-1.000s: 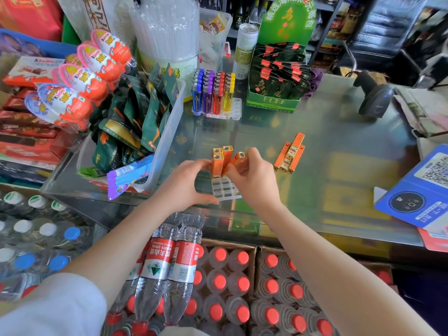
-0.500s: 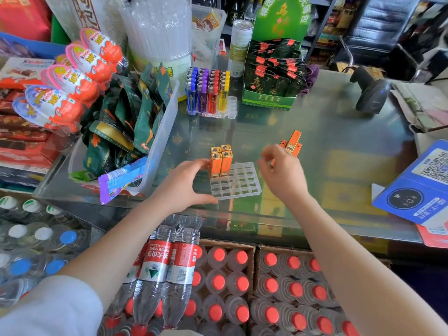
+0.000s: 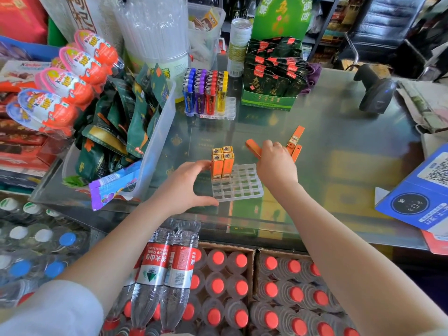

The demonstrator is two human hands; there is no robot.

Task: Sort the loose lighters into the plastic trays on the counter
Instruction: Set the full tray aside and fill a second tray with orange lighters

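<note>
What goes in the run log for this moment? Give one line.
left hand steadies clear tray | four orange lighters upright in tray | right hand grips loose orange lighter | more loose lighters on counter

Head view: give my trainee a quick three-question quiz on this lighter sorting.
1. True or false: four orange-and-gold lighters stand upright in the clear plastic grid tray.
2. Which hand reaches the loose orange lighters lying on the glass counter? A left hand B right hand
3. Fill in: the far tray of coloured lighters holds blue, purple, red and ____.

Key: 1 true; 2 B; 3 yellow.
</note>
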